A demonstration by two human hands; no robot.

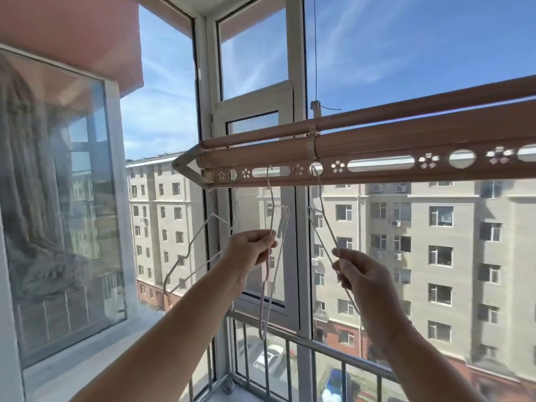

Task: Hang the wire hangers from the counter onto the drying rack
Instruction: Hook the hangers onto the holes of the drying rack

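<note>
A brown drying rack (377, 149) runs across the view, its lower rail pierced with round and oblong holes. One wire hanger (200, 242) hangs free from the rack's left end. My left hand (249, 250) pinches a second wire hanger (271, 204), whose hook sits in an oblong hole. My right hand (359, 277) grips a third wire hanger (326, 227), its hook caught in a round hole beside the rack's clamp. Both held hangers hang edge-on to me.
A white window frame (295, 82) and glass stand right behind the rack. A metal railing (319, 343) crosses below. An open window pane (58, 198) is at left above a pale sill (95, 349). Apartment blocks lie outside.
</note>
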